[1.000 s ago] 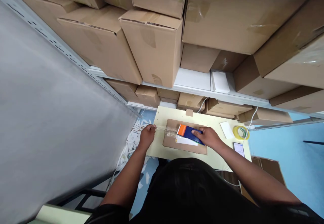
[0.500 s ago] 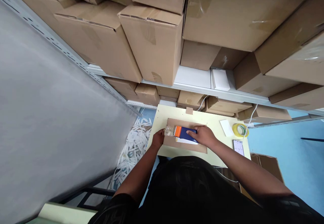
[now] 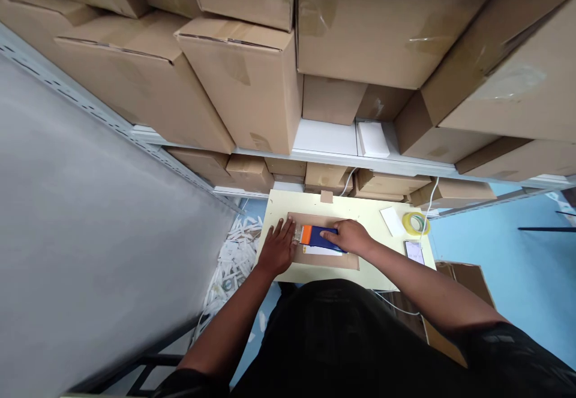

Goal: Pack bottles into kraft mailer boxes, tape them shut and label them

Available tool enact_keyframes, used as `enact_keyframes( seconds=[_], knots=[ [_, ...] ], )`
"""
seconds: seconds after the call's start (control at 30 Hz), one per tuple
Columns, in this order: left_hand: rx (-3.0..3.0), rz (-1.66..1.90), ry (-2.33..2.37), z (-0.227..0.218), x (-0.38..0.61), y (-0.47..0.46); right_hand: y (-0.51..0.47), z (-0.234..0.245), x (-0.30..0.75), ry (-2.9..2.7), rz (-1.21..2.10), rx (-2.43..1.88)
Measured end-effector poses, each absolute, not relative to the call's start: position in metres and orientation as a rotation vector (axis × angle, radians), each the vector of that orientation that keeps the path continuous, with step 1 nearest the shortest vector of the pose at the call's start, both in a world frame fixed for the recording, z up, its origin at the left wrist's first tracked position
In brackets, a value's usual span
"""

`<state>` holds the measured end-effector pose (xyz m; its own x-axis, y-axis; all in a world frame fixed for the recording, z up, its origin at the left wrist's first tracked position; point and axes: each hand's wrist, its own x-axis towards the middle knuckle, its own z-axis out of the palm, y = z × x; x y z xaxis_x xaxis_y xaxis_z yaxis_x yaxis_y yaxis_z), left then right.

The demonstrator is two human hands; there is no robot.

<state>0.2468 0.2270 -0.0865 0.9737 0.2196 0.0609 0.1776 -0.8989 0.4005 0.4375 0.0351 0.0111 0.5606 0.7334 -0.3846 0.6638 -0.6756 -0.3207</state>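
Observation:
A flat cardboard parcel (image 3: 328, 260) lies on a pale yellow table (image 3: 360, 209). My right hand (image 3: 348, 237) grips a blue and orange tape dispenser (image 3: 315, 237) that rests on the parcel. My left hand (image 3: 278, 247) lies flat with fingers spread on the parcel's left end, right beside the dispenser's orange nose. A white label (image 3: 321, 251) shows under the dispenser.
A roll of yellow tape (image 3: 415, 223), a white card (image 3: 392, 221) and a phone (image 3: 414, 251) lie at the table's right. Cardboard boxes (image 3: 243, 80) fill grey shelves behind. White paper strips (image 3: 234, 254) litter the blue floor at left. A grey wall stands to the left.
My left hand let go of the stretched tape, moved right and now lies flat on the parcel's left end. The dispenser shifted left toward that end.

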Motion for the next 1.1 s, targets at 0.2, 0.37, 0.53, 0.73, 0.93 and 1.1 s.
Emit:
enact_keyframes(
  seconds=[0.2,0.37,0.53,0.73,0.93,1.1],
  knots=[
    [2.812,0.153,0.293,-0.088,0.245,0.228,0.030,0.018,0.443,-1.192,0.809,-2.647],
    [2.860,0.087,0.305,-0.089,0.246,0.228,-0.001,0.024,0.459,-1.153,0.858,-2.624],
    [2.827,0.083,0.266,-0.090,0.252,0.221,-0.044,0.023,0.474,-1.123,0.875,-2.532],
    [2.791,0.067,0.246,-0.087,0.261,0.216,-0.072,0.019,0.483,-1.130,0.824,-2.595],
    [2.783,0.056,0.287,-0.082,0.261,0.218,-0.125,0.016,0.510,-1.030,0.825,-2.690],
    [2.806,0.050,0.273,-0.081,0.263,0.217,-0.188,0.011,0.529,-0.923,0.904,-2.699]
  ],
)
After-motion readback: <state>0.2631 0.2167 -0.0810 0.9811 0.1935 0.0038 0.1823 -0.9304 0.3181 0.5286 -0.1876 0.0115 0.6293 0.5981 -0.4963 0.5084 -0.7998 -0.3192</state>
